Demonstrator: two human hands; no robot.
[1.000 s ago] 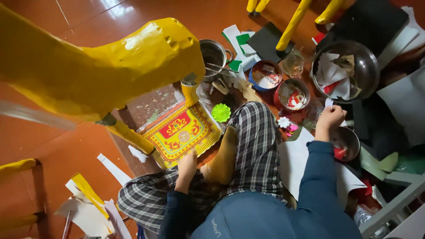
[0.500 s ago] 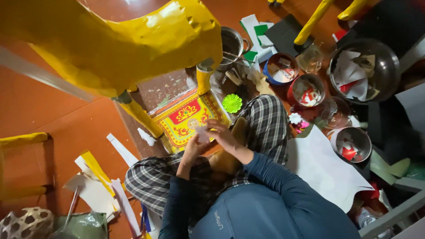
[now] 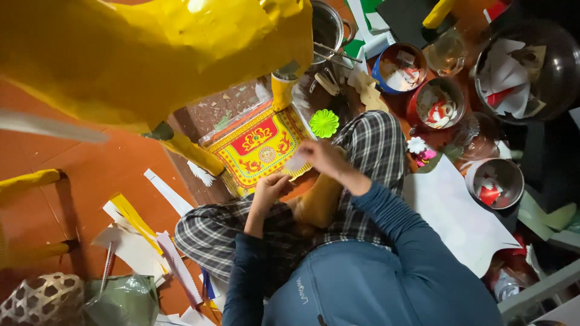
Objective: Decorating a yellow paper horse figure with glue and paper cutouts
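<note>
From my head camera: a second ago my right hand (image 3: 323,158) was out by the bowls; now it has come back over the red and yellow printed sheet (image 3: 258,147), pinching a small white paper piece (image 3: 297,162). That brings both hands onto the cut-out work. My left hand (image 3: 273,186) sits curled at the sheet's near edge, fingers bent; whether it grips anything I cannot tell.

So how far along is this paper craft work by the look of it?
The big yellow figure looks fully covered. The right hand holds a small white piece over the red-and-yellow decorated sheet, with the left hand beside it. Cut strips and scraps in bowls lie unused.
</note>
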